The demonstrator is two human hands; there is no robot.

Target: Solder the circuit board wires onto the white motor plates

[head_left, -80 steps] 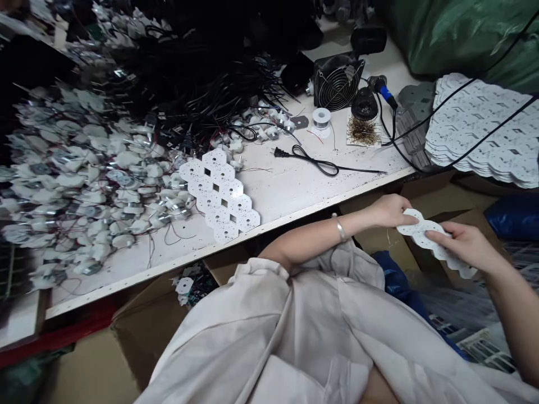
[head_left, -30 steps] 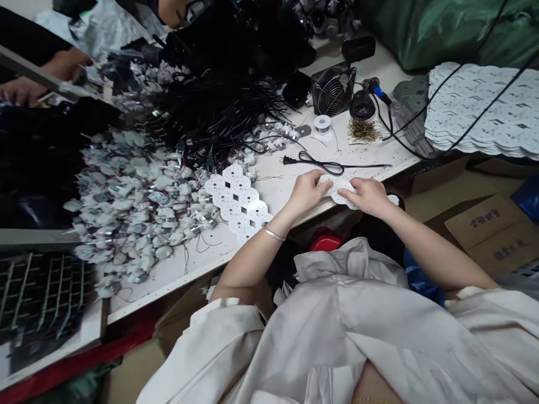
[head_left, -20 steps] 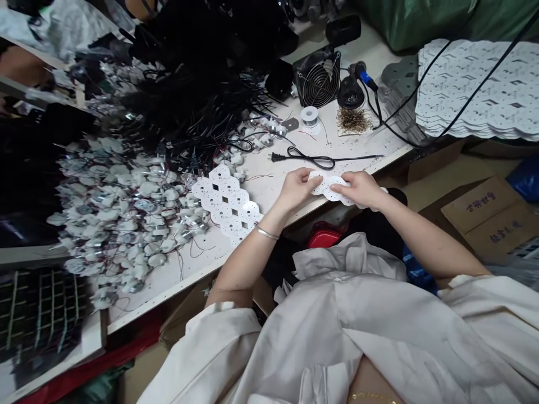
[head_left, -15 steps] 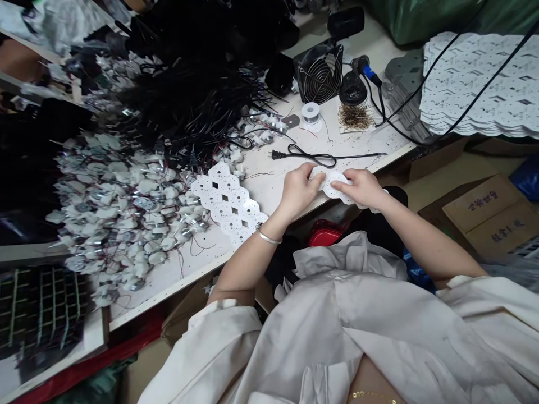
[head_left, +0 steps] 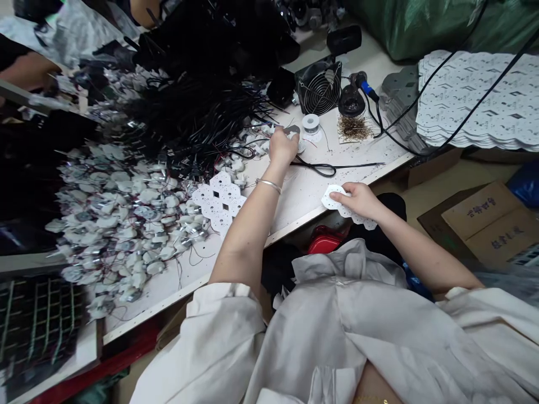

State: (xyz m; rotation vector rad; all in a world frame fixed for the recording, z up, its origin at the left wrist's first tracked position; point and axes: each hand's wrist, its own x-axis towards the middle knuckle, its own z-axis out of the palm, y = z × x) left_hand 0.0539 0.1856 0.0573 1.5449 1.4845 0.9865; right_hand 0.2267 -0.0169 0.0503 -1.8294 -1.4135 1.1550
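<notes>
My left hand (head_left: 283,147), a bangle on its wrist, reaches over the table by the solder spool (head_left: 310,121). Its fingers are closed on a small white round board (head_left: 300,146), mostly hidden behind them. Below my right hand (head_left: 360,201) runs a strip of white scalloped boards (head_left: 336,193); the thumb presses on top and the grip is closed, just past the table's front edge. A black power cord (head_left: 322,168) lies looped near my left hand. To the left rests a white perforated board sheet (head_left: 218,196), partly covered by my left forearm.
White motors (head_left: 138,213) with thin wires pile up at left, with black cords (head_left: 202,106) behind. At the back stand a fan (head_left: 319,87) and a blue-collared soldering iron (head_left: 367,87). White board sheets (head_left: 480,101) are stacked at right; a cardboard box (head_left: 488,219) sits below.
My left hand has left the strip and moved up and left to beside the spool, with a round board in its fingers. My right hand still holds the strip, now slightly lower.
</notes>
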